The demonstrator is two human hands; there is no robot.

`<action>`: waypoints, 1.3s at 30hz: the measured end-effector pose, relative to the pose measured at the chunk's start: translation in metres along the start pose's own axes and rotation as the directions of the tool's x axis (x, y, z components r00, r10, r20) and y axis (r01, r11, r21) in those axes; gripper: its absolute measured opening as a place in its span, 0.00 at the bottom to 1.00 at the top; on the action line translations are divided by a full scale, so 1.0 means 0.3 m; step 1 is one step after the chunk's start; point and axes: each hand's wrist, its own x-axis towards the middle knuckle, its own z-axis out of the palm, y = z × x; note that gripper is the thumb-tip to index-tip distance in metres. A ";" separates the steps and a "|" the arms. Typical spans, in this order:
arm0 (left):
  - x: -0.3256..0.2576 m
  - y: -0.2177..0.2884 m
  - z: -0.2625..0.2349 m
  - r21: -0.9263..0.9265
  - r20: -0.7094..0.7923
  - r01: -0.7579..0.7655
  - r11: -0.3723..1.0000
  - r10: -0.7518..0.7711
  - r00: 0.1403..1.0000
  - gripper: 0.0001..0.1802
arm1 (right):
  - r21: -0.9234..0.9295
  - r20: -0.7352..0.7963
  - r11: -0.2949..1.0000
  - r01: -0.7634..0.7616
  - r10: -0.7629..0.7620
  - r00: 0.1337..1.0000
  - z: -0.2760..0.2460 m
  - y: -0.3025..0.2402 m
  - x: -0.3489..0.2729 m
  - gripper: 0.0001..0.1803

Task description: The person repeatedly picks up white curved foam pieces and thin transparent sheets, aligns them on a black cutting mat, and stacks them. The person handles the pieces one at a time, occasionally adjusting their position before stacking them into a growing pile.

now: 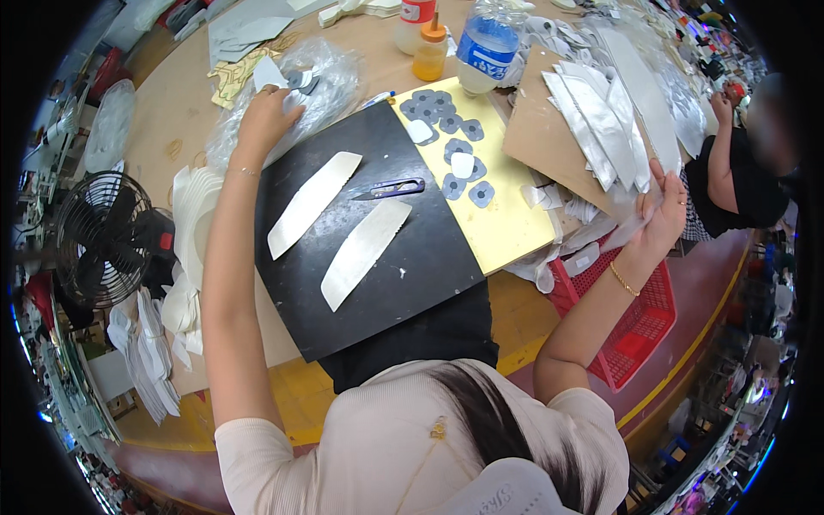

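Observation:
My left hand reaches forward into a clear plastic bag of small grey and white pieces, fingers curled on a piece inside it. My right hand grips the near edge of a brown cardboard sheet stacked with several silver strips. Between them a black board carries two long white curved strips and a purple thread snip. A yellow sheet beside it holds several grey flower-shaped pieces.
A red plastic basket sits under my right arm. Bottles stand at the table's far side. White cut pieces pile at the left by a black fan. Another person sits at the right.

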 end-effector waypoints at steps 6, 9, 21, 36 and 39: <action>-0.007 -0.001 0.012 0.088 0.028 0.024 0.996 -0.026 0.999 0.21 | -0.600 -0.077 0.791 0.118 -0.205 0.976 -0.061 0.082 -0.020 0.28; 0.014 0.000 0.030 0.090 0.024 0.020 0.996 -0.022 0.999 0.20 | -0.598 0.104 0.790 0.137 -0.094 0.990 0.087 0.029 -0.168 0.22; 0.035 -0.017 0.012 -0.025 -0.011 0.174 0.984 -0.175 0.985 0.14 | -0.627 0.762 0.642 0.442 0.388 0.518 0.483 0.288 -0.577 0.15; -0.034 -0.038 -0.318 -0.092 -0.465 -0.153 0.984 0.094 0.880 0.15 | -0.591 0.805 0.781 0.200 0.558 0.199 0.385 0.038 -0.596 0.07; -0.363 0.300 -0.430 -0.123 -0.349 -0.125 0.984 0.075 0.934 0.15 | -0.545 0.838 0.835 0.077 0.539 0.086 0.342 0.009 -0.606 0.06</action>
